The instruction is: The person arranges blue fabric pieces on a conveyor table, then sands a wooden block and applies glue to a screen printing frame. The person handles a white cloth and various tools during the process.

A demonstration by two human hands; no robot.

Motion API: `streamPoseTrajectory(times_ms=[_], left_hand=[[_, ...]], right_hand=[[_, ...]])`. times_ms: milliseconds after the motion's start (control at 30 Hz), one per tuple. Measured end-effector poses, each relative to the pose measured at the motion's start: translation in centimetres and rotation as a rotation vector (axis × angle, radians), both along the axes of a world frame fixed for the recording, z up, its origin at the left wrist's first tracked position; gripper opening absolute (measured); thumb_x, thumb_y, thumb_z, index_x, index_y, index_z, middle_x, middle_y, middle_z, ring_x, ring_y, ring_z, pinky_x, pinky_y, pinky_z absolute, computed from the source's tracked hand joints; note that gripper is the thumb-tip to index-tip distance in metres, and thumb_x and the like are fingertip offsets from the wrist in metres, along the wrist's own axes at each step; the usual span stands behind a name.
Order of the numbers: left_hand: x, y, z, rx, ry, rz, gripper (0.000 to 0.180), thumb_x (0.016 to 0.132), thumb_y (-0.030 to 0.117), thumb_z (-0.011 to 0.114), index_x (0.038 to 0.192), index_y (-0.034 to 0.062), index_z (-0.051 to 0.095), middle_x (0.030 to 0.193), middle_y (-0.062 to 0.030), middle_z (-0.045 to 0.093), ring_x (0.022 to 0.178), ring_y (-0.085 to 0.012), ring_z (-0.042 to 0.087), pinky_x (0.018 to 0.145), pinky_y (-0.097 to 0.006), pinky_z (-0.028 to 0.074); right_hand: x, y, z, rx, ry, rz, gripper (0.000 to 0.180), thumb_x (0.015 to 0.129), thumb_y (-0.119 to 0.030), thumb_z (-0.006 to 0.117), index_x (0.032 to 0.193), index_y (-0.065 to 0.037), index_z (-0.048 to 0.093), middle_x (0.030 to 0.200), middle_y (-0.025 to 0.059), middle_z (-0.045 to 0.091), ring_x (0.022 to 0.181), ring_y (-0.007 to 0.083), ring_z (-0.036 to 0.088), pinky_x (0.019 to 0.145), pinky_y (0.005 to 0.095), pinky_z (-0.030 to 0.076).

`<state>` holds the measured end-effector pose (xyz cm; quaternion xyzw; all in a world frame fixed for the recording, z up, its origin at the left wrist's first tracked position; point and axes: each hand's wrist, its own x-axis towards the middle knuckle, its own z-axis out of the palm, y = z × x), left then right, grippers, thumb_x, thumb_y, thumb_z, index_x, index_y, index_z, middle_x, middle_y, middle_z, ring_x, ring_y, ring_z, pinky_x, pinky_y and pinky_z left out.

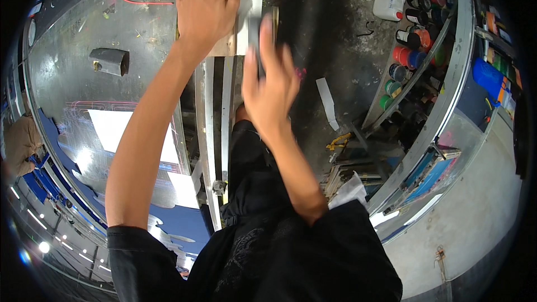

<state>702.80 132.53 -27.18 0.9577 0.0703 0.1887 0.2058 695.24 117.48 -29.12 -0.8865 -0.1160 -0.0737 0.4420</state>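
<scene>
My left hand (207, 8) is at the top of the view, over the near end of a white board with a pale wooden edge (224, 47). Its fingers are curled, with a thin light-coloured edge between them; the picture's rim cuts off the tips. Just right of the board, my right hand (272, 86) is raised and smeared by motion. A narrow dark strip (261, 50) shows between its thumb and forefinger, its kind unclear. White sheets (114, 126) lie on the long grey table to the left of my left forearm.
A bent dark tube-like piece (112, 61) and a red cord (140, 2) lie on the table. To the right, a low shelf holds several paint jars (411, 39) near a white jug (388, 6). A white strip (327, 103) lies on the dirty floor. Metal rails (210, 134) run beside my legs.
</scene>
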Motion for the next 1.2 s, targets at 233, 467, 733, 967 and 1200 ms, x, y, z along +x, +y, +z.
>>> streamPoseTrajectory(times_ms=[233, 467, 733, 967, 1200], left_hand=[[0.2, -0.3, 0.2, -0.028, -0.018, -0.038, 0.033, 0.095, 0.018, 0.054, 0.124, 0.0058, 0.063, 0.119, -0.0215, 0.056, 0.112, -0.0409, 0.053, 0.095, -0.048, 0.044], [-0.1, 0.0, 0.2, -0.012, 0.01, -0.01, 0.031, 0.095, 0.02, 0.055, 0.122, 0.006, 0.064, 0.119, -0.02, 0.056, 0.112, -0.0397, 0.053, 0.094, -0.047, 0.044], [0.3, -0.4, 0.4, -0.011, -0.014, -0.027, 0.031, 0.096, 0.02, 0.054, 0.123, 0.007, 0.063, 0.118, -0.0189, 0.057, 0.111, -0.0396, 0.053, 0.094, -0.047, 0.045], [-0.4, -0.1, 0.4, -0.027, 0.026, -0.003, 0.031, 0.095, 0.021, 0.054, 0.122, 0.008, 0.062, 0.117, -0.0184, 0.056, 0.111, -0.0398, 0.052, 0.095, -0.049, 0.044], [0.0, 0.9, -1.1, 0.121, 0.092, -0.018, 0.037, 0.097, 0.034, 0.052, 0.13, 0.02, 0.06, 0.117, -0.0188, 0.058, 0.115, -0.0385, 0.052, 0.096, -0.05, 0.045]], right_hand=[[10.6, 3.6, -1.4, 0.064, -0.187, -0.041, 0.032, 0.093, -0.019, 0.064, 0.12, -0.002, 0.067, 0.089, 0.0223, 0.065, 0.076, 0.0441, 0.062, 0.065, 0.0511, 0.049], [1.1, 0.8, -0.2, 0.04, -0.001, -0.02, 0.054, 0.092, -0.018, 0.065, 0.144, -0.013, 0.054, 0.087, 0.0246, 0.063, 0.072, 0.0426, 0.065, 0.066, 0.0495, 0.054], [11.6, 3.7, -1.5, -0.008, -0.166, -0.01, 0.036, 0.093, -0.023, 0.062, 0.125, -0.005, 0.06, 0.083, 0.0253, 0.061, 0.066, 0.0446, 0.061, 0.055, 0.0494, 0.05], [-1.9, -0.6, 1.2, -0.035, 0.108, 0.024, 0.058, 0.093, -0.018, 0.064, 0.149, -0.013, 0.049, 0.098, 0.026, 0.066, 0.088, 0.0447, 0.067, 0.068, 0.0471, 0.055], [-16.8, -10.6, 3.5, -0.051, 0.452, 0.017, 0.051, 0.092, -0.011, 0.065, 0.143, -0.008, 0.056, 0.088, 0.0187, 0.066, 0.074, 0.035, 0.067, 0.064, 0.0402, 0.054]])
